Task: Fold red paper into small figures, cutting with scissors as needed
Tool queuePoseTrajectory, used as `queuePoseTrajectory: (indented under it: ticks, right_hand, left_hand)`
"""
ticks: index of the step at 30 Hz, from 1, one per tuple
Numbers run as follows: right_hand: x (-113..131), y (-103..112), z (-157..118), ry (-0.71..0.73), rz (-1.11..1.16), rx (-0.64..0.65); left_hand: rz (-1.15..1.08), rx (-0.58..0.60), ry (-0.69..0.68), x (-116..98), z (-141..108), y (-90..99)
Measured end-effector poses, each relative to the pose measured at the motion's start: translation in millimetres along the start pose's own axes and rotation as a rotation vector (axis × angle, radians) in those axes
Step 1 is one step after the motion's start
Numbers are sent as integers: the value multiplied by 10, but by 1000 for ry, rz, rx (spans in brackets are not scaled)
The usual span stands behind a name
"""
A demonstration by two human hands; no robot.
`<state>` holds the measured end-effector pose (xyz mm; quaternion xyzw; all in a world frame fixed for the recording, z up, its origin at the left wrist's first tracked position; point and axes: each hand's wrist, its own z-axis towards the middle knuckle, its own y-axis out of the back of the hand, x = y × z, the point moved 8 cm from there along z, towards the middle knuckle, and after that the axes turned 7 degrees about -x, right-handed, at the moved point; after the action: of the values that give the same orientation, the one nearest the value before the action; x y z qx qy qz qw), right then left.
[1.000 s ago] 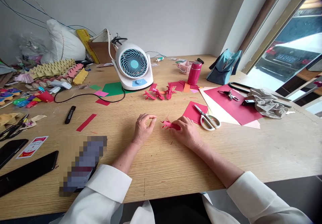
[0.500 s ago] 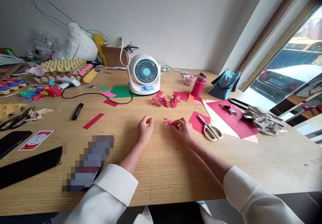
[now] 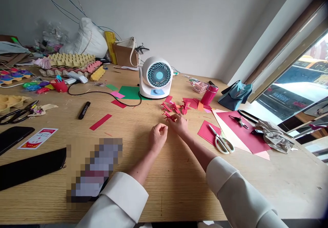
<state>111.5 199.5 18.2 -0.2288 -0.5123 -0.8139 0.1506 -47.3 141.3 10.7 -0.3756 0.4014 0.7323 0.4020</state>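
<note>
My right hand [image 3: 179, 124] has its fingers closed on a small red folded-paper figure [image 3: 167, 115] with thin cut strips, low over the table; part of the figure is hidden behind the fingers. Just beyond it lie several similar red paper figures [image 3: 175, 107] in a row. My left hand [image 3: 158, 138] rests closer to me, slightly left of the right one, its fingers curled together in a pinch; whatever is between them, if anything, cannot be made out. White-handled scissors [image 3: 222, 142] lie right of my hands, partly over red paper squares [image 3: 206, 132].
A white fan [image 3: 156, 78] stands behind the figures, with a pink can [image 3: 210, 95] to its right. Left are a black marker [image 3: 84, 110], a red paper strip [image 3: 100, 122] and a blurred-out phone [image 3: 96, 173]. Large red sheets [image 3: 246, 132] and a blue bag [image 3: 235, 95] lie right.
My right hand has carried the red paper figure left and away from me, close to the other figures. My left hand stays curled, now nearer the right. The view has shifted slightly.
</note>
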Motion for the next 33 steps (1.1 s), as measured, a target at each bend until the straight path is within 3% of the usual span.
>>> queuePoseTrajectory:
  ticks: [9,16,24,33]
  right_hand:
    - [559,-483,396,98,-94,-4]
    - [697,-704,521,90,-98,-7]
    - [511,-487,323,156,10,-55]
    - [-14,-130,-70,152,162,96]
  left_hand:
    - [-62,-50,45,36,3,71]
    - [-188,23,106,37,19,-4]
    - [-174,47,132,84,38,-27]
    - [-128,91,122,96,75,-46]
